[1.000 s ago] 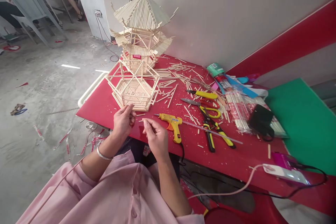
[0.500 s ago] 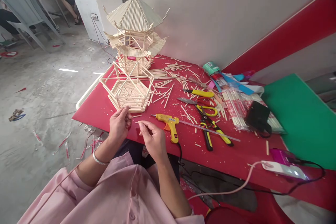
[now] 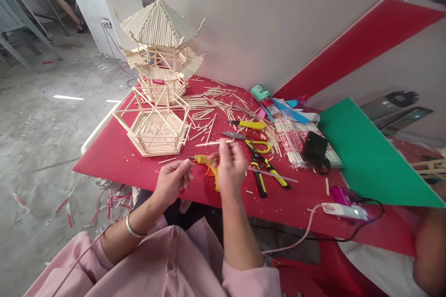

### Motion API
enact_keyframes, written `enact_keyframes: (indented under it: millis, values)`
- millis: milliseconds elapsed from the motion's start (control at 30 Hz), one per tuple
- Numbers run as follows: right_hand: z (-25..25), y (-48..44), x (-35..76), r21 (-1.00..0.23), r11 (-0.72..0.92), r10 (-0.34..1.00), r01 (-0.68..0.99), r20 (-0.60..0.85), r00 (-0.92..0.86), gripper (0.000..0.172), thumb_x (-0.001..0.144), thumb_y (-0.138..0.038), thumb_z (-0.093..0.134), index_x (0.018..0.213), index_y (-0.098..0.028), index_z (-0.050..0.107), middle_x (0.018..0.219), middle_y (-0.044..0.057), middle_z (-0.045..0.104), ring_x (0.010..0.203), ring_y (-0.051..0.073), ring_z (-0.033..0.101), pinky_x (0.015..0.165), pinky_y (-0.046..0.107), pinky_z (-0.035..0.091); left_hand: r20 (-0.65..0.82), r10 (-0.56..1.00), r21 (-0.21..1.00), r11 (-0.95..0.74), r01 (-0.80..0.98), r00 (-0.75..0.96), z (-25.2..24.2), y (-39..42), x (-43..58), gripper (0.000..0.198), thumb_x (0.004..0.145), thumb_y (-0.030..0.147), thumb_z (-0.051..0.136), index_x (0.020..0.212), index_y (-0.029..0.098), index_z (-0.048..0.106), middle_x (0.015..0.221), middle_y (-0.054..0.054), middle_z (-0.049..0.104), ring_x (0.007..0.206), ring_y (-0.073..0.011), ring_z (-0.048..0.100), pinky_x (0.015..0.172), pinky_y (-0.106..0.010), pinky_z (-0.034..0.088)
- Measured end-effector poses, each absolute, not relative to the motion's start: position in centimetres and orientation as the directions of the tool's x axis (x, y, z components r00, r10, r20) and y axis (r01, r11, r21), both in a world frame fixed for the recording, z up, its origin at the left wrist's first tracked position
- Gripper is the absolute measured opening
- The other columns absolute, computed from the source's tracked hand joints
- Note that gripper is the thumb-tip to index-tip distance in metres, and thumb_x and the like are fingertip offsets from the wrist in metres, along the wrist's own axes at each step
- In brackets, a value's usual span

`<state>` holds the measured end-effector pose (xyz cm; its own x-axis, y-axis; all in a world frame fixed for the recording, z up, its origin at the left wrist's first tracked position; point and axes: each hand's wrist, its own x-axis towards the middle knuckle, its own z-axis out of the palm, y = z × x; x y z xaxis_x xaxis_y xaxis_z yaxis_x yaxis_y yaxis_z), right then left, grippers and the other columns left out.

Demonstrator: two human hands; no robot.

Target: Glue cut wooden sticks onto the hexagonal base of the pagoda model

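Observation:
My right hand (image 3: 232, 164) is raised over the red table, its thumb and fingers pinched on a thin pale wooden stick (image 3: 207, 144) that points left. My left hand (image 3: 174, 178) is closed in a pinch near the table's front edge; whatever its fingertips hold is too small to make out. Just behind the hands lies a yellow glue gun (image 3: 205, 160), partly covered by my right hand. Beyond my left hand stands a hexagonal stick frame (image 3: 158, 132) with a patterned floor. A tiered stick pagoda (image 3: 163, 25) rises behind it.
Loose sticks (image 3: 200, 102) are scattered across the table. To the right lie a yellow cutter (image 3: 251, 125), scissors (image 3: 259, 146), pliers (image 3: 259, 181), bagged sticks (image 3: 289, 141), a black box-shaped item (image 3: 314, 147) and a power strip (image 3: 343, 210). A green board (image 3: 369, 162) leans at the right.
My right hand has risen and moved right, across the glue gun, and a longer stick now shows in its fingers. My left hand has shifted slightly right and down. The view has turned right.

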<state>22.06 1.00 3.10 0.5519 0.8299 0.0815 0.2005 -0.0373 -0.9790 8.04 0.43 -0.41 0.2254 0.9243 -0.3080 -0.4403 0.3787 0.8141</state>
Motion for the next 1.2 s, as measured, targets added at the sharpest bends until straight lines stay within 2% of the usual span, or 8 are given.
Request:
enact_keyframes:
  millis: [67,133,233,467,700,867,1033,1200]
  values:
    - [4.0,3.4,25.3,-0.756,-0.199,0.834,0.623,0.204,0.513,0.033,0.095,-0.044,0.046,0.101,-0.020,0.066,0.082,0.005,0.072,0.068,0.016,0.065,0.062,0.025,0.045,-0.235,0.962,0.893,0.270,-0.360,0.137,-0.9,0.6,7.7,0.038,0.071,0.050,0.080,0.074,0.013,0.071,0.055,0.000,0.062,0.036,-0.0052,0.044,0.035,-0.018,0.032]
    - [4.6,5.8,28.0,-0.294,-0.349,0.924,0.890,0.052,0.379,0.027,0.094,-0.034,0.046,0.099,-0.021,0.070,0.089,0.008,0.074,0.084,0.021,0.068,0.070,0.028,0.045,-0.172,0.984,0.942,0.180,-0.283,0.051,-1.2,0.6,7.1,0.033,0.073,0.047,0.079,0.076,0.014,0.072,0.055,0.001,0.062,0.038,-0.0061,0.047,0.037,-0.019,0.037]
    - [4.7,8.5,29.9,-0.139,-0.336,0.942,0.932,-0.065,0.330,0.020,0.087,-0.029,0.057,0.089,-0.018,0.074,0.091,0.013,0.075,0.090,0.025,0.069,0.074,0.031,0.045,-0.124,0.992,0.970,0.117,-0.215,-0.022,-1.5,0.6,6.5,0.027,0.076,0.043,0.077,0.079,0.016,0.074,0.054,0.001,0.060,0.040,-0.0082,0.050,0.039,-0.019,0.040]
    - [3.6,10.8,27.5,-0.108,-0.266,0.958,0.958,-0.144,0.250,0.033,0.081,-0.044,0.066,0.105,-0.021,0.072,0.104,0.012,0.074,0.099,0.027,0.068,0.081,0.034,0.049,-0.086,0.996,0.981,0.082,-0.178,-0.016,-1.5,0.5,6.3,0.017,0.071,0.034,0.080,0.071,0.018,0.076,0.052,0.000,0.061,0.041,-0.0092,0.050,0.041,-0.021,0.041]
    - [3.1,14.1,26.7,-0.120,-0.337,0.922,0.934,-0.242,0.302,0.030,0.064,-0.018,0.077,0.093,-0.010,0.075,0.095,0.018,0.074,0.089,0.027,0.070,0.073,0.031,0.050,-0.069,0.998,0.978,0.070,-0.196,0.011,-1.7,0.5,6.1,0.019,0.075,0.036,0.076,0.071,0.018,0.075,0.051,0.000,0.059,0.041,-0.0101,0.050,0.042,-0.021,0.041]
    - [5.9,12.0,28.2,-0.292,-0.313,0.948,0.904,-0.159,0.276,0.032,0.088,-0.023,0.052,0.109,-0.009,0.071,0.086,0.011,0.073,0.071,0.016,0.067,0.064,0.025,0.050,-0.055,0.998,0.971,0.060,-0.230,0.028,-1.9,0.5,5.8,0.019,0.077,0.037,0.075,0.073,0.018,0.076,0.054,0.000,0.059,0.044,-0.0103,0.050,0.042,-0.022,0.041]
    - [8.1,3.0,28.3,-0.591,0.060,0.975,0.805,0.206,0.078,0.044,0.099,-0.041,0.040,0.136,-0.025,0.058,0.113,0.009,0.064,0.074,0.014,0.064,0.064,0.027,0.054,-0.132,0.990,0.929,0.139,-0.342,0.043,-1.6,0.0,5.0,0.023,0.069,0.040,0.081,0.073,0.017,0.076,0.057,-0.001,0.061,0.043,-0.0087,0.048,0.039,-0.021,0.037]
    - [4.3,-3.7,24.4,-0.491,0.325,0.940,0.808,0.264,-0.218,0.033,0.100,-0.039,0.047,0.122,-0.032,0.070,0.089,0.004,0.060,0.077,0.015,0.062,0.070,0.027,0.053,-0.211,0.968,0.815,0.250,-0.522,0.135,-1.3,-0.1,4.5,0.041,0.064,0.046,0.084,0.090,0.015,0.076,0.055,0.002,0.059,0.038,-0.0053,0.042,0.036,-0.019,0.030]
